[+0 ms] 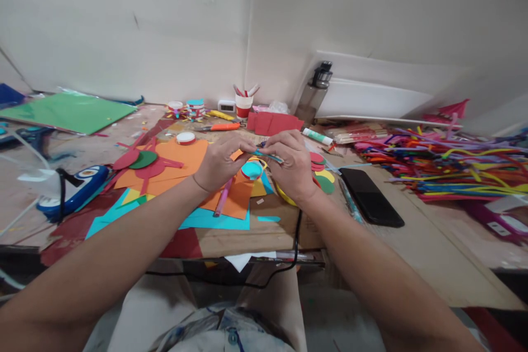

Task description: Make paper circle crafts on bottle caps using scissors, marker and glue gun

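Note:
My left hand (223, 157) and my right hand (292, 162) meet above the middle of the table, fingertips pinched. Between them runs a narrow blue paper strip (270, 156), with one end in each hand's fingers. Just beneath sits a small round piece with a light blue top and red rim (251, 170). A pink pen-like stick (223, 198) lies below my left hand on orange paper (239, 198). Behind my right hand's wrist, a yellow curved item (284, 196) is partly hidden.
Blue paper sheets (218, 220) and red and green paper circles (144, 159) lie at left, near a blue glue gun-like tool (74, 192). A black phone (371, 198), colourful pipe cleaners (449, 159), a bottle (312, 93), a pen cup (243, 104) and an orange cutter (223, 127) surround the hands.

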The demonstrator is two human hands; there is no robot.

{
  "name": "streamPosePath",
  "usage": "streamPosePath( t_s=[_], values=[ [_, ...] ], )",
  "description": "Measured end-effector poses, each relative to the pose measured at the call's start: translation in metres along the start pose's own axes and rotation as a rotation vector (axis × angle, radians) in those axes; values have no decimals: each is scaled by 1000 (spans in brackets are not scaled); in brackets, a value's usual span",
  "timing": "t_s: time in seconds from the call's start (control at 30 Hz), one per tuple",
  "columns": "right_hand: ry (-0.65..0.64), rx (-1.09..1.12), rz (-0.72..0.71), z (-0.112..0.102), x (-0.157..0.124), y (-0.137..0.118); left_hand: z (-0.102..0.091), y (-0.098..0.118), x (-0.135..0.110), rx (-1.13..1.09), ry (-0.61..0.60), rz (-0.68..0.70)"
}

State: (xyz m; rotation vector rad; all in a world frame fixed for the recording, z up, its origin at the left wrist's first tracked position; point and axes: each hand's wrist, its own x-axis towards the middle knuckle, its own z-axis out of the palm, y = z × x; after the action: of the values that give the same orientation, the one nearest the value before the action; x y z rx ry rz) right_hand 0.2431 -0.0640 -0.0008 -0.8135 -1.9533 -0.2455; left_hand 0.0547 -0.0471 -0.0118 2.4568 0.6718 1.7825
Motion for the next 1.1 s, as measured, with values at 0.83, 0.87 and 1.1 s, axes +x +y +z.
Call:
streamPosePath(
  t_s=[0.83, 0.87, 1.1],
  values=[
    [-93, 483, 690, 10, 1, 12, 5, -6, 4, -482, -225, -848],
    [-69, 489, 739, 10, 1, 16, 5, -9, 3, -399, -247, -845],
    [-113, 461, 850, 12, -5, 32, 9, -23, -8, 193, -530, -705]
  ],
)
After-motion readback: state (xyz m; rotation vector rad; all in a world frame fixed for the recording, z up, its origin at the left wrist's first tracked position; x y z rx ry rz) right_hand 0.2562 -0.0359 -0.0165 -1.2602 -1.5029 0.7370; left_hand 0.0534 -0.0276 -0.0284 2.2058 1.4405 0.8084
